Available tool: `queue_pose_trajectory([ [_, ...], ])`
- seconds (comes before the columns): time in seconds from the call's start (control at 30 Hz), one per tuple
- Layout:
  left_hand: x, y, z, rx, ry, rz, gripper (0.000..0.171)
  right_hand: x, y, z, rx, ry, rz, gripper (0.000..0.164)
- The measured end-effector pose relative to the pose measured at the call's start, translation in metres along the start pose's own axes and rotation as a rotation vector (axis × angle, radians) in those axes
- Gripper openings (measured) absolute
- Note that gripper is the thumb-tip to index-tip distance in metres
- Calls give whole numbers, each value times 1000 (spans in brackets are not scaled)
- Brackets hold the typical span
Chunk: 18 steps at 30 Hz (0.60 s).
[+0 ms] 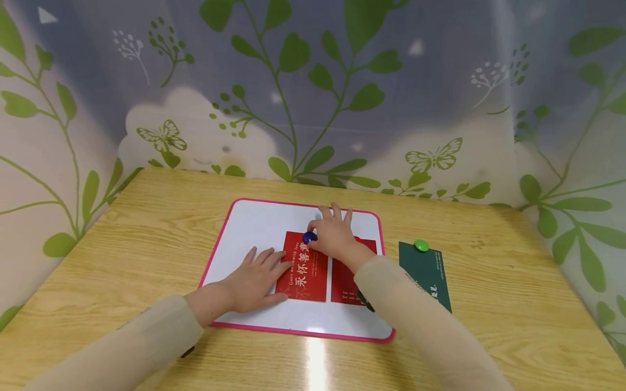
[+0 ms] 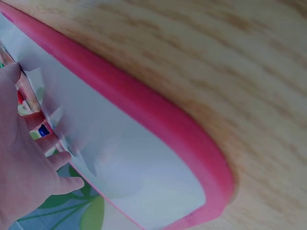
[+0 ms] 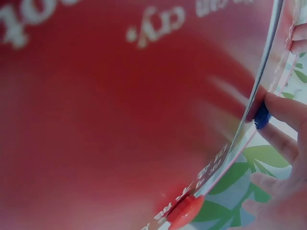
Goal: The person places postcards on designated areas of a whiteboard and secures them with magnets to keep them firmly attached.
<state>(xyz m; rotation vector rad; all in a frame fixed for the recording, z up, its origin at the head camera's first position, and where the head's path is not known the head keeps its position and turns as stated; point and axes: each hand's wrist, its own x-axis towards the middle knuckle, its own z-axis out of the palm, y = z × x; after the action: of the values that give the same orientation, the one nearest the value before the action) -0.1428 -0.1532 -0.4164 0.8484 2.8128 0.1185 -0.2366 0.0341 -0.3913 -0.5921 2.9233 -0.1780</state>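
A whiteboard (image 1: pixel 235 239) with a pink rim lies flat on the table, bearing two red cards side by side. My left hand (image 1: pixel 256 281) is spread on the board, its fingertips over the left edge of the left red card (image 1: pixel 315 271). Between thumb and forefinger my right hand (image 1: pixel 336 236) pinches a blue round magnet (image 1: pixel 309 237) at the top of that card, other fingers stretched out. The right red card (image 1: pixel 344 279) is partly covered by the right forearm; a red magnet (image 3: pixel 187 212) sits at its top edge.
Right of the board, a dark green card (image 1: pixel 425 269) lies on the wooden table (image 1: pixel 499 282) with a green magnet (image 1: pixel 421 245) at its top edge. The right sleeve covers part of this card. A leaf-patterned curtain (image 1: pixel 313 108) stands behind the table.
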Motion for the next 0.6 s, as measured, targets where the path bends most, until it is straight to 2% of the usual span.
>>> queue_pose_trajectory([
  [0.23,0,1,-1,-2,4,-1,72,-1,2,1,45,-5,3,38],
  [0.47,-2,-1,-3,-32,-6,-7,76,-5,10,3,86,14,-14,69],
  [0.6,-5,-5,-4,-50,-4,-17,81,-8,18,4,98,11,-15,81],
])
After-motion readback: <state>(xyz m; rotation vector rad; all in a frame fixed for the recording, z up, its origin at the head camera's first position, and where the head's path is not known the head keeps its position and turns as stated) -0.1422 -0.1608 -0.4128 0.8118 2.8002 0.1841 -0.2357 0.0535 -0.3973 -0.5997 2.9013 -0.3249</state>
